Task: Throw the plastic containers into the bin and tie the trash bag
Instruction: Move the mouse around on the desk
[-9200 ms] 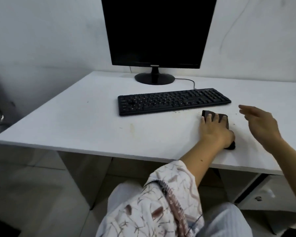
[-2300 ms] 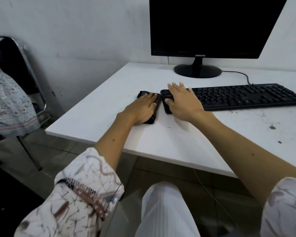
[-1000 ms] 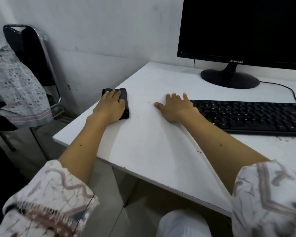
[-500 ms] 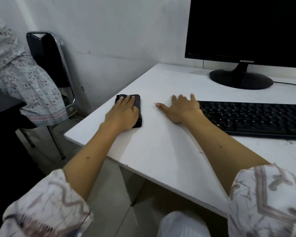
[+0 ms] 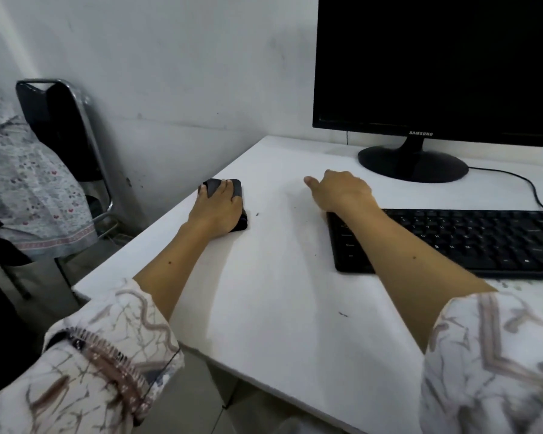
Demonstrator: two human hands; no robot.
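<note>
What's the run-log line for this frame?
left hand on dark cloth at desk edge | right hand curled, empty, beside keyboard | task items: none in view

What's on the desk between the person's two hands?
Only bare white desk with a couple of tiny dark specks shows there, in the head view. The left hand presses a dark cloth; the right hand sits by the keyboard.
</note>
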